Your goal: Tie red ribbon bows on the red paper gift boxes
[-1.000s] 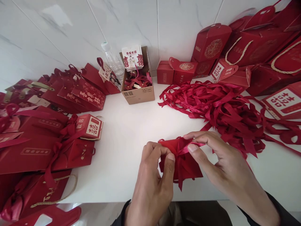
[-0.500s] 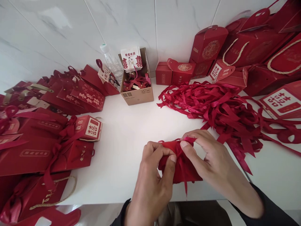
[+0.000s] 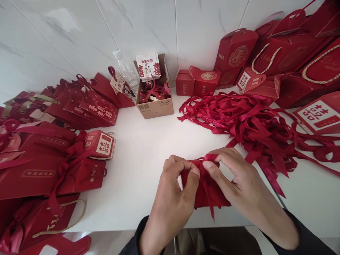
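Note:
A small red cloth pouch (image 3: 219,194) lies on the white table near its front edge, between my two hands. A red ribbon (image 3: 209,157) crosses its upper middle, and one loose end hangs down over its front. At the pouch's upper left, the thumb and forefinger of my left hand (image 3: 174,193) are pinched together on the ribbon; most of what they grip is hidden. My right hand (image 3: 240,180) pinches a ribbon loop at the pouch's top edge between thumb and fingers. Whether a knot lies under the fingertips cannot be seen.
Loose red ribbons (image 3: 239,120) are heaped right of centre. A cardboard box (image 3: 156,110) with cards and tags stands by the wall, a clear bottle (image 3: 124,67) beside it. Red gift boxes (image 3: 99,177) crowd the left; more boxes (image 3: 235,49) stand at the back right.
My right hand has shifted slightly down and right, and the ribbon loop between its fingers shows larger. The left hand has moved only slightly. The pouch has turned a little.

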A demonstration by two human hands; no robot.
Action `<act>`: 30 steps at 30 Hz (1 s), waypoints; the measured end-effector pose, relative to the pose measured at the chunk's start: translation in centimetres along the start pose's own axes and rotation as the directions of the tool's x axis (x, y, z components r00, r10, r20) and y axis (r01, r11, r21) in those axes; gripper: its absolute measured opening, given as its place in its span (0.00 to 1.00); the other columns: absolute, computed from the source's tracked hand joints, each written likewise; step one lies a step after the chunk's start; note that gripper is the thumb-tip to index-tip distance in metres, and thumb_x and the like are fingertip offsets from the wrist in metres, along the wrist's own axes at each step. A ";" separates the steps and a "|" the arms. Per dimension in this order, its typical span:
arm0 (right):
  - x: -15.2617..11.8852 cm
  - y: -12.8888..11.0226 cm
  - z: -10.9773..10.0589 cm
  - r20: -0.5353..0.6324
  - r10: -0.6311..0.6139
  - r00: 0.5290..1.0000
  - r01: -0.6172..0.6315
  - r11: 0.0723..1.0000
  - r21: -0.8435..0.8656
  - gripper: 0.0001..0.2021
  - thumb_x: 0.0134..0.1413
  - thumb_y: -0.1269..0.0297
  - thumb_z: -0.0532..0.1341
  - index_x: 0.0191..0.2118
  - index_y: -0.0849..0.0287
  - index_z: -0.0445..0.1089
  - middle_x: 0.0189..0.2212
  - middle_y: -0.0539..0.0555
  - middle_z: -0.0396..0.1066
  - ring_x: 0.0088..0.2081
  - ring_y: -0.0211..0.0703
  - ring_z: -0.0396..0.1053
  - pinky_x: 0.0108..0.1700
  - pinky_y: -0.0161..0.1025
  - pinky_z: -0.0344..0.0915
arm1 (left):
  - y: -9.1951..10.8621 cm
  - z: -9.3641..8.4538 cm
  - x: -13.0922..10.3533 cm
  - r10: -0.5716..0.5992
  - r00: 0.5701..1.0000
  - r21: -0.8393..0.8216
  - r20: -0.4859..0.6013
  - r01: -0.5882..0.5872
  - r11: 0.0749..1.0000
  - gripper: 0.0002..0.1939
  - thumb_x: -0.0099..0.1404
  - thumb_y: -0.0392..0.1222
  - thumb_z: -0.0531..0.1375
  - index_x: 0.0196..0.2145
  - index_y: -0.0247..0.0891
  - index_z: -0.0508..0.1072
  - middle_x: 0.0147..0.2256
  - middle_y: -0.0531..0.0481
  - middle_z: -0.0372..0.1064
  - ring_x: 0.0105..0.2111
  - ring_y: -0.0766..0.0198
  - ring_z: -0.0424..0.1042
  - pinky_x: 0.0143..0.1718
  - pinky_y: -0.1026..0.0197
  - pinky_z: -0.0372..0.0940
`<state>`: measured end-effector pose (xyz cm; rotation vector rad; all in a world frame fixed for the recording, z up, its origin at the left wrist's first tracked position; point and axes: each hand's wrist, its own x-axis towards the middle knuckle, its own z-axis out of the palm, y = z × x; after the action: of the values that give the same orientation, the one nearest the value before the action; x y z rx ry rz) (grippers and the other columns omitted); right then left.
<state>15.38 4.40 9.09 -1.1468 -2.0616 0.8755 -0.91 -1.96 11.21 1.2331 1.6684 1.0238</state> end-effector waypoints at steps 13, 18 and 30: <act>-0.6 0.2 -0.8 -0.033 0.071 0.997 -0.069 0.996 0.050 0.14 0.73 0.47 0.57 0.48 0.46 0.75 0.48 0.51 0.78 0.52 0.50 0.76 0.50 0.46 0.74 | -0.9 -0.8 -3.4 0.060 0.998 0.172 -0.018 -0.056 0.983 0.05 0.73 0.41 0.57 0.46 0.48 0.68 0.45 0.52 0.67 0.45 0.58 0.66 0.45 0.55 0.61; -1.3 1.0 -2.0 -0.012 0.156 0.988 -0.155 0.987 0.035 0.19 0.73 0.44 0.53 0.55 0.43 0.76 0.52 0.50 0.80 0.51 0.52 0.79 0.42 0.44 0.79 | -0.8 -0.5 -5.2 -0.023 0.997 0.217 -0.075 0.039 0.975 0.03 0.69 0.39 0.59 0.37 0.47 0.70 0.41 0.53 0.66 0.43 0.57 0.66 0.45 0.54 0.61; -1.3 2.3 -1.8 0.000 0.247 0.969 -0.246 0.963 0.108 0.15 0.64 0.42 0.63 0.41 0.48 0.75 0.16 0.42 0.61 0.10 0.33 0.47 0.10 0.34 0.46 | -0.7 -0.7 -5.5 -0.112 0.993 0.066 -0.023 0.114 0.991 0.07 0.71 0.41 0.58 0.33 0.44 0.69 0.38 0.51 0.66 0.40 0.58 0.66 0.42 0.55 0.59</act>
<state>18.42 4.67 8.06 -1.3656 -1.8616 1.0798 -0.69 -7.50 11.57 1.1605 1.7789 0.9204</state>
